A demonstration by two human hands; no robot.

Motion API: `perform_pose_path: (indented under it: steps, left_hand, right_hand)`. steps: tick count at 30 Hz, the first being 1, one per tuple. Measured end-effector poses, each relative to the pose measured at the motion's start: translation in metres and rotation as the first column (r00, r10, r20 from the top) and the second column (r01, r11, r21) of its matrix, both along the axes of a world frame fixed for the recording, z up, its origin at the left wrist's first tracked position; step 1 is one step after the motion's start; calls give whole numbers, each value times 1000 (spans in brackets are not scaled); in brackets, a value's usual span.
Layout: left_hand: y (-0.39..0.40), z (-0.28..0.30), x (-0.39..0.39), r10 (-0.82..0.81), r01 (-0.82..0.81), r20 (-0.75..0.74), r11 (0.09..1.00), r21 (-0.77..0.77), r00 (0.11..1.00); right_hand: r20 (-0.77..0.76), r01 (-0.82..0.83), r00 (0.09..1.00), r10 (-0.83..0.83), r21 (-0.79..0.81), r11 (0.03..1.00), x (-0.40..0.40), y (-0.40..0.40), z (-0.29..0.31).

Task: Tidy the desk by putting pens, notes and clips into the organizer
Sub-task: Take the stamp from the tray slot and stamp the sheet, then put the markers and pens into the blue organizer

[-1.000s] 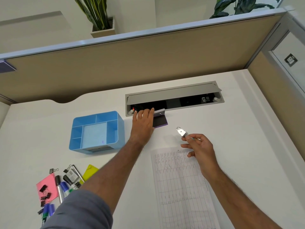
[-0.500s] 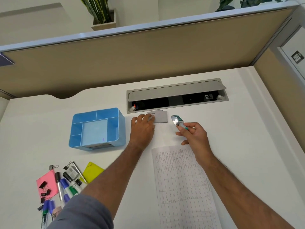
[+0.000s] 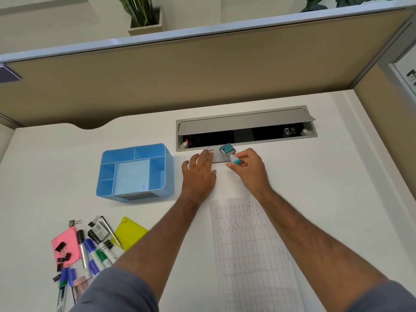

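Head view is giving me the blue organizer [image 3: 135, 172] sitting empty on the white desk [image 3: 337, 176], left of both hands. The pens [image 3: 92, 253], the pink note [image 3: 66, 245], the yellow note [image 3: 130, 235] and the black binder clips [image 3: 63, 255] are lying in a heap near the front left edge, well apart from the organizer. I am seeing the left hand [image 3: 199, 174] lying flat with its fingers straight, fingertips pressing on a small grey pad [image 3: 219, 157] just in front of the open cable tray [image 3: 245, 131]. The right hand [image 3: 249, 170] is pinching a teal roller stamp [image 3: 229, 152], its head sitting on that pad. A printed sheet [image 3: 252, 255] is lying between the forearms.
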State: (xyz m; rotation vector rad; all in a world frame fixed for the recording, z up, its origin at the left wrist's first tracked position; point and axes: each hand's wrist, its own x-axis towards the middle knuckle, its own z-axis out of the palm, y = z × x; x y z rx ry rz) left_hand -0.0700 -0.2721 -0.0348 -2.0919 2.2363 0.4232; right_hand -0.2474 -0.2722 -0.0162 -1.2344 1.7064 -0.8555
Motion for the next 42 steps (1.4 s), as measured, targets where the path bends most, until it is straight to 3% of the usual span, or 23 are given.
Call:
perform_pose_path:
  steps: [12,19,23,29,42]
  left_hand:
    - [58,-7,8,210,-226,-343,974,-4,915]
    - [82,-5,3,277,-303,-459,953,18,844]
    - [99,-3,4,297,-325,-493,945,30,818]
    - [131,1,16,312,-331,-518,942,57,797]
    - [210,32,82,158,-238,-339,949,-209,927]
  right_hand:
    - [12,24,1000,-24,-5,1000,15,-9,-21]
    - [33,28,999,-29,32,999,18,-4,-18]
    - [-33,62,998,-61,24,998,13,3,-14]
    - [-85,76,993,-81,-61,995,9,34,2]
    - [-126,-293,950,286,-45,955,61,144,20]
